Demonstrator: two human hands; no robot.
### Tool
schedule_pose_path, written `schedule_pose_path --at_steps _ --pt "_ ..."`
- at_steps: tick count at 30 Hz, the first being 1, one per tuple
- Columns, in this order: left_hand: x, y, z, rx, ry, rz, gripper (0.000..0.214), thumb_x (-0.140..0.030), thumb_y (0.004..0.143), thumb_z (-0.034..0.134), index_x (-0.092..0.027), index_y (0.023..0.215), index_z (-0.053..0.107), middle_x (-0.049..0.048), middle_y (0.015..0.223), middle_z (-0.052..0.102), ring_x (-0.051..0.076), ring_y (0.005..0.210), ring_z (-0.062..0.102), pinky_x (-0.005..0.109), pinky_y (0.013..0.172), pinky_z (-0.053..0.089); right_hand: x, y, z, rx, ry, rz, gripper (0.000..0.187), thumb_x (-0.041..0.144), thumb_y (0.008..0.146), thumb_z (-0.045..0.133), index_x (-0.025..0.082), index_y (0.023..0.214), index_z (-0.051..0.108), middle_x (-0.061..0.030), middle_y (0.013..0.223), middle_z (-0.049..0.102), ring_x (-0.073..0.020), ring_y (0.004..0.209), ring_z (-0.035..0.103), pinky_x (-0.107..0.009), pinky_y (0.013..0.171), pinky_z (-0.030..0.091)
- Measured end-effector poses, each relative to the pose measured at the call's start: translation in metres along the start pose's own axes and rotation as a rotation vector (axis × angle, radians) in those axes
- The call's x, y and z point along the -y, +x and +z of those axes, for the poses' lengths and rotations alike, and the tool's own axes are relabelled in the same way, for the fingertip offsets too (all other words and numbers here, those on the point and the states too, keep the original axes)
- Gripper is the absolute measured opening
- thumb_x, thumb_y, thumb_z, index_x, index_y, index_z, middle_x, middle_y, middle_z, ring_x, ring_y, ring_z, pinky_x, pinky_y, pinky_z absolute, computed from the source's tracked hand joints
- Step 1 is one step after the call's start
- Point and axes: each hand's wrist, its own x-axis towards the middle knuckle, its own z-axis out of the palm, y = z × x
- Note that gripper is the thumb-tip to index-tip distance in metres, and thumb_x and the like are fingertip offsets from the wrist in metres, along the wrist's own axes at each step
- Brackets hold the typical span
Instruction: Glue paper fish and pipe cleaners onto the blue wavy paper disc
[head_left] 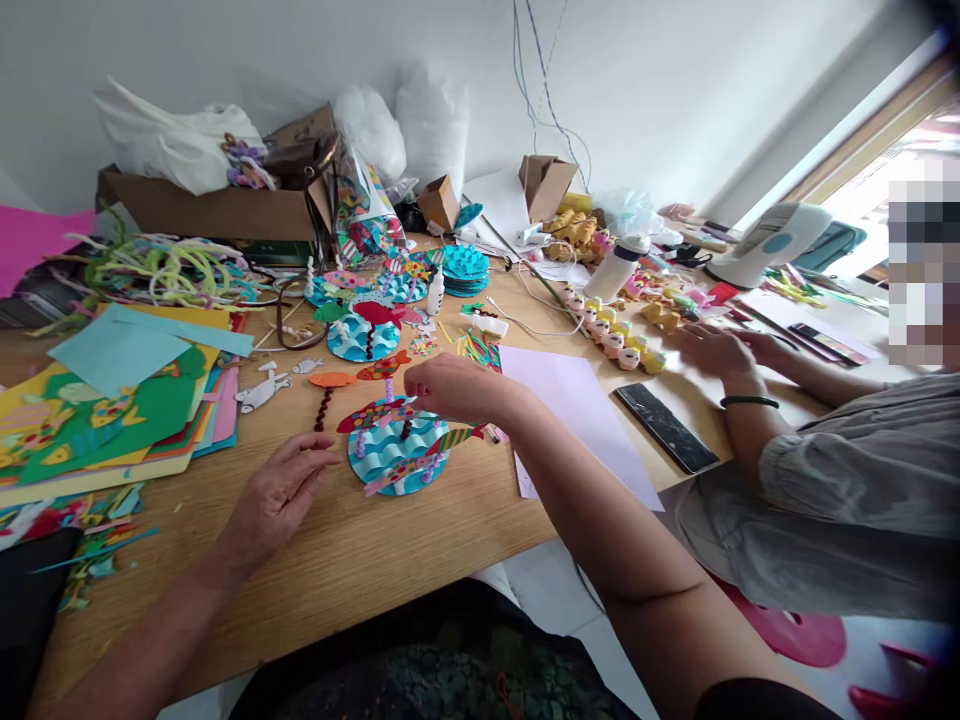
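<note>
On the table before me lies a round blue paper base [367, 462] with wavy paper strips and several paper fish standing over it on fuzzy stems. My right hand [457, 388] is above its far side, fingers bent down and pinched together; what they hold, if anything, is hidden. A red spotted fish [367, 416] is just left of those fingertips. My left hand [281, 495] hovers or rests left of the base, holding nothing, fingers loosely stretched. Beyond it an orange paper fish [332, 379] on a dark brown fuzzy stem [322, 410] lies on the table.
Colored paper sheets [112, 350] and paper scraps lie left. Behind are a second blue base [364, 338], stacked blue discs [465, 270] and a white glue bottle [435, 290]. Right are a lilac sheet [570, 420], a black phone [666, 428] and another person's hands [712, 350].
</note>
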Motion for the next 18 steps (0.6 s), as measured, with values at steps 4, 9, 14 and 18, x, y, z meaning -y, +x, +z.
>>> schedule_pose_path --at_steps 4,9,14,18 --pt "0.002 0.0 -0.002 -0.032 -0.021 -0.05 0.016 -0.025 0.085 0.046 -0.024 0.094 0.059 0.0022 0.106 0.057 0.017 0.1 0.057 0.031 0.088 0.047 -0.003 -0.005 -0.006 -0.047 0.024 0.014 0.019 0.02 0.08 0.051 0.017 0.093 0.064 -0.0059 0.091 0.066 -0.0154 0.08 0.055 -0.023 0.061 0.031" --pt "0.006 -0.005 -0.002 -0.099 -0.099 -0.196 0.013 -0.03 0.085 0.047 -0.024 0.093 0.055 0.0031 0.105 0.058 0.017 0.098 0.058 0.029 0.084 0.05 -0.01 -0.023 -0.014 -0.178 0.147 0.125 0.014 0.02 0.081 0.051 0.016 0.087 0.064 -0.0033 0.085 0.065 -0.0116 0.073 0.053 -0.022 0.061 0.03" --pt "0.005 -0.014 -0.003 -0.104 -0.015 -0.228 0.016 -0.032 0.085 0.045 -0.024 0.091 0.057 0.0008 0.095 0.062 0.015 0.091 0.061 0.028 0.08 0.051 -0.019 -0.054 -0.002 -0.367 0.271 0.282 0.014 0.019 0.082 0.05 0.016 0.086 0.064 -0.0017 0.08 0.065 -0.0102 0.069 0.053 -0.021 0.06 0.032" --pt "0.006 -0.021 -0.004 -0.068 0.203 -0.06 0.019 -0.025 0.086 0.043 -0.024 0.094 0.061 0.001 0.096 0.063 0.015 0.088 0.061 0.029 0.081 0.05 -0.027 -0.082 0.023 -0.417 0.307 0.417 0.015 0.02 0.082 0.049 0.017 0.081 0.064 -0.0007 0.074 0.064 -0.0101 0.065 0.052 -0.021 0.06 0.033"
